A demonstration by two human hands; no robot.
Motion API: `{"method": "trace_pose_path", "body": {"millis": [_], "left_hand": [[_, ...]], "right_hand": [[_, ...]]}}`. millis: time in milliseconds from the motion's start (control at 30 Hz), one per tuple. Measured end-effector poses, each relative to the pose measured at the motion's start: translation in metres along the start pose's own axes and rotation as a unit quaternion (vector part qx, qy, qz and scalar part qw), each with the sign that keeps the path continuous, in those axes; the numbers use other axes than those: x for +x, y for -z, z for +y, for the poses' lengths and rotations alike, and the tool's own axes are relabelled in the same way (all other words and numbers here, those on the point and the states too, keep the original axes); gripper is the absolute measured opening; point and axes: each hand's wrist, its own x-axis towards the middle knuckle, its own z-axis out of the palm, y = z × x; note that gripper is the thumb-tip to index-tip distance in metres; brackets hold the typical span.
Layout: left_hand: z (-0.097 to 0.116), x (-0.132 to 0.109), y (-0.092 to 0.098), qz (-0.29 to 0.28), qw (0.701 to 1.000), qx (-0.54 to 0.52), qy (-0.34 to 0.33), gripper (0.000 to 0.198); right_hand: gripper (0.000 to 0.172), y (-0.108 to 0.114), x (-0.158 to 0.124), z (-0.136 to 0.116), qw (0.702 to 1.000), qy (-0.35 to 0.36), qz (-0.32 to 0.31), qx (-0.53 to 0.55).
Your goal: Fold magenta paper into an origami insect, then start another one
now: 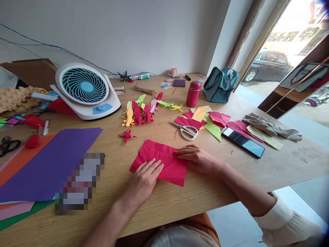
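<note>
I record the wooden table (231,178) filling most of the frame. A large purple sheet (51,161) lies at lower left and a white fan (84,87) stands at upper left.

At centre is the red paper sheet (161,159). It is creased, lies flat on the table and sits near the front edge.

My left hand (144,178) is palm down on the sheet's lower left part, fingers extended and close together. My right hand (197,158) lies flat on the sheet's right edge, fingers pointing toward centre. Neither hand grips anything.

The scissors (187,131) lie just above and right of the sheet, not touching it. A cluster of small folded paper figures (138,113) sits above it, toward the fan.

Judgement: the step in hand is pressing the sheet flat along its creases. The next move calls for one hand pinning the sheet while the other lifts an edge, lined up with the existing creases.
</note>
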Motion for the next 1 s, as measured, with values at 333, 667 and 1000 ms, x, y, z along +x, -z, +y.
{"method": "trace_pose_path", "body": {"millis": [333, 667, 1000], "left_hand": [[0.033, -0.026, -0.003, 0.039, 0.995, 0.047, 0.075, 0.043], [0.046, 0.018, 0.024, -0.067, 0.984, -0.042, 0.159, 0.021], [0.024, 0.049, 0.015, -0.048, 0.955, -0.115, 0.269, 0.022]], "right_hand": [[0.031, 0.0, -0.02, -0.021, 0.996, -0.023, 0.001, -0.088], [0.021, -0.004, -0.014, -0.03, 0.995, -0.056, 0.036, -0.069], [0.016, -0.011, -0.004, -0.021, 0.981, -0.169, 0.083, 0.056]]}}
